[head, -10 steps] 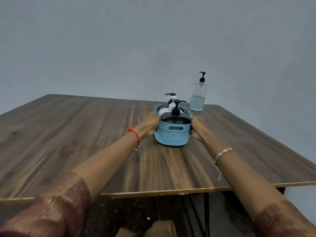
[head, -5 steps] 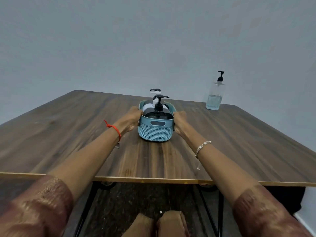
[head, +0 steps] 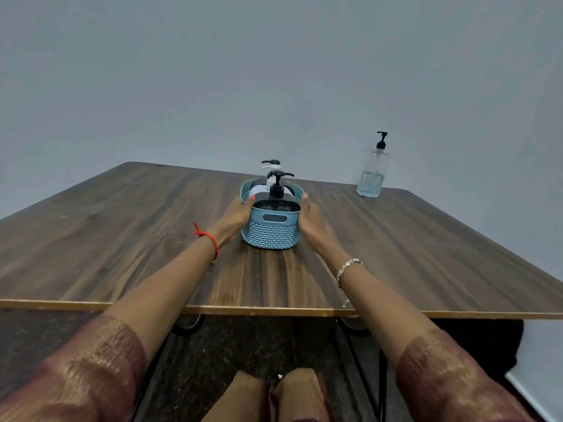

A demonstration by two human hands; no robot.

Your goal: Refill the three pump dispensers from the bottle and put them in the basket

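Note:
A small blue woven basket (head: 271,234) stands on the wooden table (head: 122,226), near its middle. Inside it are pump dispensers: a black one (head: 276,202) in front, a white one (head: 259,190) behind it to the left, and another black pump head (head: 271,162) showing at the back. My left hand (head: 233,219) presses against the basket's left side and my right hand (head: 310,222) against its right side, holding it between them. A clear bottle (head: 372,175) with a black pump, about a third full of pale liquid, stands at the far right of the table.
The table's front edge (head: 274,311) runs across the lower view, with black metal legs (head: 359,360) beneath. A plain grey wall rises behind the table. My knees (head: 274,397) show at the bottom.
The basket, held between both hands, has slid left and away from the clear bottle, which stays at the far right. The view has shifted with it.

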